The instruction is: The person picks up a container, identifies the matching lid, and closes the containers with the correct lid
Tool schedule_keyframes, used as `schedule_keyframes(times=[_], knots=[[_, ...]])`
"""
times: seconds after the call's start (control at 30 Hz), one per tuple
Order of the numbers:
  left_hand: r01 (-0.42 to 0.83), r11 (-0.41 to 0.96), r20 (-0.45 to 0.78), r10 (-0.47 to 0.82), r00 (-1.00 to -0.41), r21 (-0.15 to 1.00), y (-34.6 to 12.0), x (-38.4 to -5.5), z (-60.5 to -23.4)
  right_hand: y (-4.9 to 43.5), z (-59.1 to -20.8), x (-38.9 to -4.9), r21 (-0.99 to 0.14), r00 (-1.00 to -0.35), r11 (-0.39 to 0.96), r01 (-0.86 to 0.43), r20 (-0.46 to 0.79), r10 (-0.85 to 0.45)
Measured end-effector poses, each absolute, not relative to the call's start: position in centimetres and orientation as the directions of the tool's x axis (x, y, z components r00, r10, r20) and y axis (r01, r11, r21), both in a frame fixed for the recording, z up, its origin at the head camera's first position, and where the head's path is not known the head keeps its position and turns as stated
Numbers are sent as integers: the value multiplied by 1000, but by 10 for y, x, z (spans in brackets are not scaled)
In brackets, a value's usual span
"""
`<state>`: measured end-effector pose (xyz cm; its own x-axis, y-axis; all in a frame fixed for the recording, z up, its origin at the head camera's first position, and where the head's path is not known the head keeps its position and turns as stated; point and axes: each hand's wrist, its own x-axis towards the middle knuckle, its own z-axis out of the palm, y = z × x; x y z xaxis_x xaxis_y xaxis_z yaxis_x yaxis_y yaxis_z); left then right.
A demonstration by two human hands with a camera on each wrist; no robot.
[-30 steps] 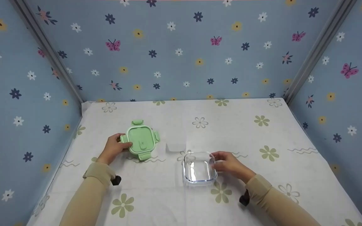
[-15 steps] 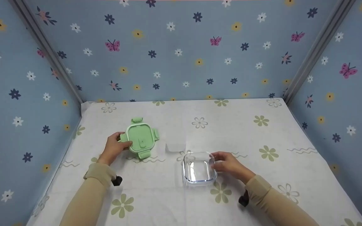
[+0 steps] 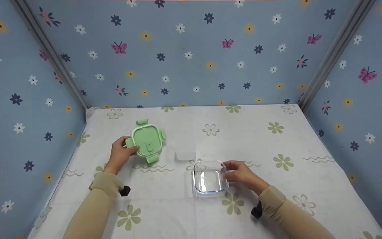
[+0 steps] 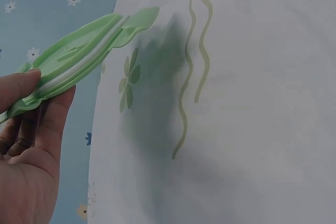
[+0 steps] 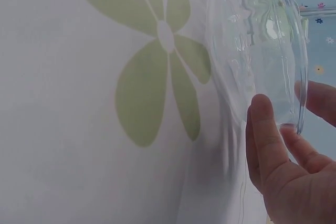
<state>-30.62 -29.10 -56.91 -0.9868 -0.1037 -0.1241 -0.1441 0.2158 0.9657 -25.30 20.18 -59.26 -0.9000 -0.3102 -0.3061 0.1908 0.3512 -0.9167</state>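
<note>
While the left grip (image 3: 120, 154) pinched the green lid (image 3: 147, 140) by one flap (image 3: 129, 142), left of frame centre, presumably keeping the others free, the right grip (image 3: 241, 174) clasped the clear container (image 3: 210, 181) at lower centre, apparently to steady it.

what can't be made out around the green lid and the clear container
Green lid: one tab partly covered by the left hand in the head view.
Left hand: cut off by the left edge in the left wrist view.
Clear container: cut off by the top edge in the right wrist view, partly covered by the right hand in the head view.
Pale patch between them: too faint in the head view to identify.
</note>
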Motion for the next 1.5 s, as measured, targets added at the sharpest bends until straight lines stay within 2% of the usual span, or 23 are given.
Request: schedule_keyframes(times=[0.63,1.0,1.5], knots=[[-31,238,7,-156,-988,971,-276,-304,-554,201,-588,-256,-901,-898,375,218,-335,-284],[34,279,81,-159,-984,960,-269,-300,-545,206,-581,-261,-925,-907,305,227,-315,-280],[85,280,130,-148,-980,956,-262,-299,-527,213,-564,-276,-923,-931,335,190,-277,-237]])
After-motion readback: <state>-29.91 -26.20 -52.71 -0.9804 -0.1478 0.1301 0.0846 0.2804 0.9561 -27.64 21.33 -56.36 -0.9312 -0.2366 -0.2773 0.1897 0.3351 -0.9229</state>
